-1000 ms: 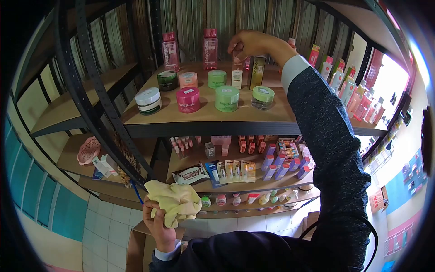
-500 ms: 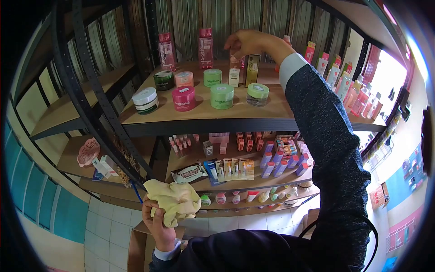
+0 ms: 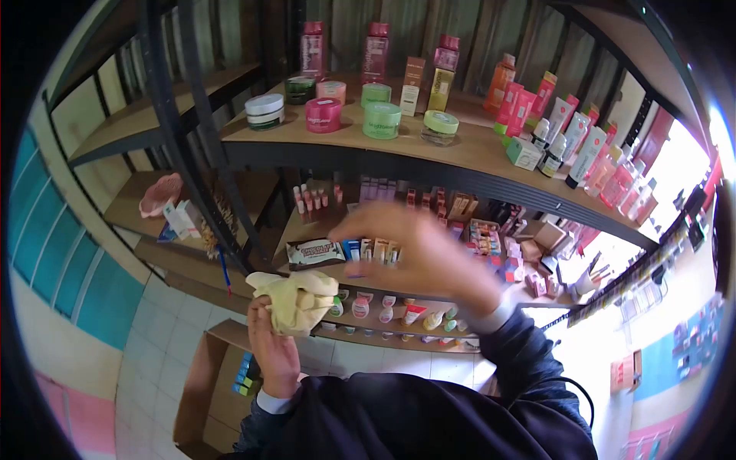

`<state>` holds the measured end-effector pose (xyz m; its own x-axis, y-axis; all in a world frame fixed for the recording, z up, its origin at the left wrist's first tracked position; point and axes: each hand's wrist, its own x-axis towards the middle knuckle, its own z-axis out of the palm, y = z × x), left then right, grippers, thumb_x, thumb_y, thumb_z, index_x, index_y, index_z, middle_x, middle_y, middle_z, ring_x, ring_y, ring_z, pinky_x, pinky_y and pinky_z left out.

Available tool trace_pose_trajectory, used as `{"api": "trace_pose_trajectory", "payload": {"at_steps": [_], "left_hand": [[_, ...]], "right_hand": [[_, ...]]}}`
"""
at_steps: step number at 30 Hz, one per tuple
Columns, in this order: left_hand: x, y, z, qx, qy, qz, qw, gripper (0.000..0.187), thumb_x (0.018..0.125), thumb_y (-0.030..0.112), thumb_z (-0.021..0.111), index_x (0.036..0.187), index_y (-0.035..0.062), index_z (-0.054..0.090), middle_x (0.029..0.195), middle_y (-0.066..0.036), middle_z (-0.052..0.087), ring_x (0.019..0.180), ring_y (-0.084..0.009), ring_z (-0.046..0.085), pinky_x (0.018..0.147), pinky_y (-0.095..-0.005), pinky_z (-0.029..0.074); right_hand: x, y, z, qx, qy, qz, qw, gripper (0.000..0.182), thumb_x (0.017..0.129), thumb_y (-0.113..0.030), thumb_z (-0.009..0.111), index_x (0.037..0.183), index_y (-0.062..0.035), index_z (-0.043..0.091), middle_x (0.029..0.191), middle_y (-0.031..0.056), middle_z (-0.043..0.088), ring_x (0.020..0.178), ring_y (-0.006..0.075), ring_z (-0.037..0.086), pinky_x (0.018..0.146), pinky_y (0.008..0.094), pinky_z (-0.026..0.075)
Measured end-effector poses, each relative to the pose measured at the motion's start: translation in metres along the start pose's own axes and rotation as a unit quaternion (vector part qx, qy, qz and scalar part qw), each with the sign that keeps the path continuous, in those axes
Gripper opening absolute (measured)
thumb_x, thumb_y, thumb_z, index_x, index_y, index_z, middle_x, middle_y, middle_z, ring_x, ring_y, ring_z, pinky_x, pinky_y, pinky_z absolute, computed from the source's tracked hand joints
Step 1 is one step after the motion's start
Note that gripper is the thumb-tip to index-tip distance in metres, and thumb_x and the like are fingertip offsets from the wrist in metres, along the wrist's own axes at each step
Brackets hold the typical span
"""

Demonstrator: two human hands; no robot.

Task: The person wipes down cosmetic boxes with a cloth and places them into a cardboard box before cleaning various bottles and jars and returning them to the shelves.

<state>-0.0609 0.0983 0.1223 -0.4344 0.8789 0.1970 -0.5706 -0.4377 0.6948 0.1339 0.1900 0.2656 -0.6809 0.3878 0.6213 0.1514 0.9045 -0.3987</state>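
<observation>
My left hand [image 3: 274,351] is closed on a crumpled pale yellow cloth [image 3: 295,301], low in front of the lower shelves. To its right, my right hand [image 3: 414,249] is blurred in mid-air before the middle shelf, its fingers apart and holding nothing. Behind and above it, the upper shelf [image 3: 307,146] bears a pink jar [image 3: 323,115], a green jar [image 3: 382,121] and a clear jar with a green lid [image 3: 439,128]. A slim brown and white box [image 3: 412,87] and a gold box [image 3: 440,90] stand upright beside each other.
Bottles and tubes [image 3: 586,157] crowd the upper shelf's right end. A chocolate-labelled pack [image 3: 315,253] lies on the middle shelf. Dark metal posts [image 3: 180,115] rise at the left. An open cardboard box [image 3: 201,383] sits on the floor at the lower left.
My right hand has come down from the boxes on the upper shelf to in front of the middle shelf. The view has shifted, showing more of the right side. The cloth stays in my left hand.
</observation>
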Motion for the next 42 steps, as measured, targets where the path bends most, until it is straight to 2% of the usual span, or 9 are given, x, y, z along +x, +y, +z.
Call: {"api": "trace_pose_trajectory", "payload": {"at_steps": [3, 6, 12, 16, 20, 27, 31, 36, 42], "left_hand": [[-0.044, -0.02, 0.006, 0.024, -0.036, -0.048, 0.998, 0.028, 0.091, 0.011, 0.037, 0.116, 0.0019, 0.044, 0.111, -0.006, 0.047, 0.104, -0.0128, 0.048, 0.087, -0.0231, 0.038], [-0.075, -0.041, 0.003, 0.068, -0.043, -0.081, 0.993, 0.037, 0.09, 0.017, 0.048, 0.122, 0.0005, 0.041, 0.113, -0.007, 0.048, 0.108, -0.0136, 0.047, 0.087, -0.0248, 0.041], [-0.126, -0.08, -0.059, 0.39, -0.018, -0.024, 0.92, 0.03, 0.081, 0.009, 0.061, 0.109, 0.002, 0.054, 0.098, -0.006, 0.058, 0.08, -0.0157, 0.059, 0.061, -0.0249, 0.049], [-0.154, -0.067, -0.107, 0.519, -0.002, -0.041, 0.854, 0.021, 0.08, 0.01, 0.062, 0.099, 0.0028, 0.058, 0.095, -0.011, 0.06, 0.078, -0.0179, 0.061, 0.059, -0.0269, 0.049], [-0.166, -0.066, -0.192, 0.521, 0.153, -0.002, 0.84, 0.022, 0.078, 0.011, 0.063, 0.098, 0.0041, 0.058, 0.094, -0.01, 0.061, 0.08, -0.0186, 0.06, 0.058, -0.0268, 0.049], [-0.148, -0.053, -0.374, 0.586, 0.373, -0.096, 0.713, 0.039, 0.07, 0.003, 0.065, 0.107, 0.0008, 0.053, 0.108, -0.017, 0.056, 0.098, -0.0314, 0.054, 0.088, -0.0365, 0.043], [-0.13, -0.068, -0.457, 0.658, 0.35, -0.107, 0.658, 0.053, 0.067, -0.002, 0.064, 0.117, 0.0079, 0.048, 0.114, -0.016, 0.053, 0.102, -0.0305, 0.053, 0.088, -0.0368, 0.043], [-0.1, -0.076, -0.506, 0.778, 0.135, -0.145, 0.596, 0.056, 0.069, -0.008, 0.051, 0.122, 0.009, 0.045, 0.12, -0.016, 0.049, 0.11, -0.0345, 0.047, 0.095, -0.0382, 0.039], [-0.09, -0.073, -0.538, 0.723, 0.071, -0.123, 0.676, 0.047, 0.068, 0.002, 0.06, 0.113, 0.0103, 0.052, 0.113, -0.015, 0.053, 0.1, -0.0328, 0.054, 0.085, -0.0393, 0.045]], "right_hand": [[-0.073, 0.016, 0.09, 0.164, -0.041, 0.092, 0.981, 0.083, 0.069, -0.043, 0.072, 0.133, -0.0094, 0.032, 0.138, 0.0194, 0.024, 0.127, 0.0392, 0.025, 0.102, 0.0431, 0.026], [-0.12, 0.026, 0.127, 0.244, -0.019, 0.154, 0.957, 0.068, 0.075, -0.028, 0.07, 0.131, -0.0083, 0.036, 0.132, 0.0168, 0.036, 0.124, 0.031, 0.033, 0.101, 0.0387, 0.029], [-0.199, 0.062, 0.194, 0.303, -0.006, 0.311, 0.901, 0.041, 0.08, -0.012, 0.064, 0.118, -0.0069, 0.049, 0.111, 0.0082, 0.054, 0.102, 0.0158, 0.051, 0.086, 0.0298, 0.044], [-0.191, 0.051, 0.209, 0.5, 0.121, 0.459, 0.725, 0.047, 0.087, -0.014, 0.055, 0.127, -0.0202, 0.031, 0.117, 0.0102, 0.046, 0.101, 0.0246, 0.052, 0.075, 0.0383, 0.051], [-0.203, 0.064, 0.249, 0.596, 0.101, 0.52, 0.604, 0.034, 0.091, -0.021, 0.047, 0.119, -0.0057, 0.035, 0.115, 0.0102, 0.05, 0.104, 0.0251, 0.052, 0.086, 0.0384, 0.046], [-0.18, 0.051, 0.331, 0.685, 0.005, 0.577, 0.445, 0.041, 0.09, -0.031, 0.045, 0.123, -0.0061, 0.042, 0.118, 0.01, 0.051, 0.109, 0.0246, 0.05, 0.093, 0.0401, 0.04], [-0.164, 0.044, 0.377, 0.695, 0.004, 0.584, 0.42, 0.047, 0.088, -0.04, 0.046, 0.122, -0.008, 0.045, 0.118, 0.0105, 0.051, 0.11, 0.0267, 0.049, 0.094, 0.0435, 0.04], [-0.151, 0.047, 0.407, 0.71, 0.02, 0.58, 0.399, 0.047, 0.089, -0.04, 0.044, 0.121, -0.0047, 0.043, 0.119, 0.0119, 0.051, 0.109, 0.0275, 0.05, 0.093, 0.0452, 0.04], [-0.131, 0.048, 0.418, 0.677, 0.036, 0.597, 0.429, 0.049, 0.09, -0.042, 0.042, 0.121, -0.0039, 0.044, 0.116, 0.0118, 0.053, 0.108, 0.0257, 0.051, 0.094, 0.0415, 0.04]]}}
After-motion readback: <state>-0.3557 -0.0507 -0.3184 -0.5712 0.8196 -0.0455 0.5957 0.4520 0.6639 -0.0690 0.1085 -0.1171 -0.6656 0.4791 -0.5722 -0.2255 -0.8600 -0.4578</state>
